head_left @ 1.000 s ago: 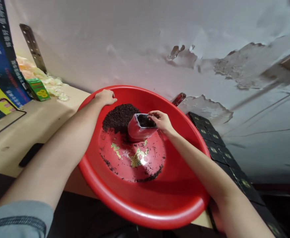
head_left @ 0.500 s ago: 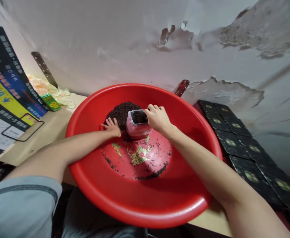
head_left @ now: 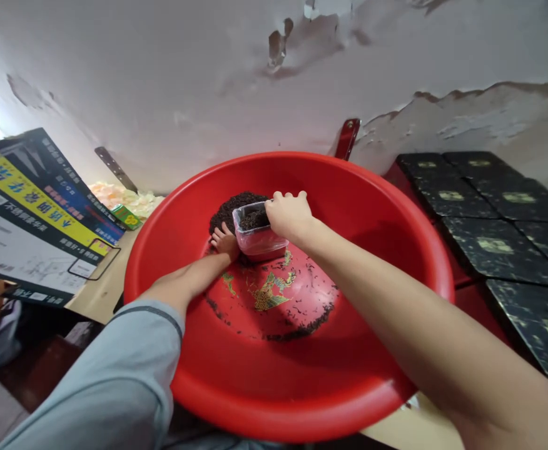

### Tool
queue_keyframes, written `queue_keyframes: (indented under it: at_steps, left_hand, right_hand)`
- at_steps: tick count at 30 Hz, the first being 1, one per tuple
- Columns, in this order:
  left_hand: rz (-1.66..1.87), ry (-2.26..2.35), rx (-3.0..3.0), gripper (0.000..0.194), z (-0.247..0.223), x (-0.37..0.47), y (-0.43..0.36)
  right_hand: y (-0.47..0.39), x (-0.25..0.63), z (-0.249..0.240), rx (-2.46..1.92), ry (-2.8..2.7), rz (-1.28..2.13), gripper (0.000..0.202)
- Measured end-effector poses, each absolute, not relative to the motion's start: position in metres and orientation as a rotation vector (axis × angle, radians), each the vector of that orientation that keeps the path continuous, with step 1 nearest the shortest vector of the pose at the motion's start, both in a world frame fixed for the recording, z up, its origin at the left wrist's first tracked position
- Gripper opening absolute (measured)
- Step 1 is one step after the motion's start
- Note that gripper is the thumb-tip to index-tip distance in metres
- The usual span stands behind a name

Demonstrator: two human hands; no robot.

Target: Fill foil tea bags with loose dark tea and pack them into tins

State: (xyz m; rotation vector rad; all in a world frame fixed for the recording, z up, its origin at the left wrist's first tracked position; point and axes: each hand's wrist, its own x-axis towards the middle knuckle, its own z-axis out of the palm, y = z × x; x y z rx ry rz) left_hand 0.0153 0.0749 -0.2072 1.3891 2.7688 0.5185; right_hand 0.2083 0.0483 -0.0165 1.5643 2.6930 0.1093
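both hands inside the red basin

the right hand is pinched over the right rim of a clear container, which holds dark loose bits and sits beside the dark heap. the left hand lies open — fingers loosely spread, nothing gripped — at the heap's near edge, by the container's left side.

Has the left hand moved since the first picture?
Yes: the left hand moved from near the far-left rim of the red basin down to the dark heap.

Container — corner hidden behind right hand.
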Motion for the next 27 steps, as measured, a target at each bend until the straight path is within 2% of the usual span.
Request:
queue_keyframes:
  at_steps: [3, 10, 17, 23, 27]
  left_hand:
    - [0.489, 2.748, 1.49, 0.051, -0.205, 0.002, 0.078]
    - [0.206, 2.523, 1.768, 0.049, -0.186, -0.039, 0.09]
    - [0.016, 2.403, 1.809, 0.056, -0.136, -0.048, 0.103]
    - [0.187, 2.369, 1.877, 0.033, -0.072, -0.052, 0.114]
    - [0.601, 2.186, 2.074, 0.02, -0.039, -0.04, 0.107]
  right_hand:
    - [0.05, 0.211, -0.015, 1.572, 2.685, 0.076, 0.051]
    - [0.058, 0.214, -0.016, 1.629, 2.718, 0.058, 0.047]
    - [0.073, 0.217, -0.027, 1.888, 2.619, -0.402, 0.041]
    - [0.076, 0.215, -0.03, 1.903, 2.477, -0.928, 0.027]
    - [0.066, 0.211, -0.027, 1.864, 2.413, -1.241, 0.031]
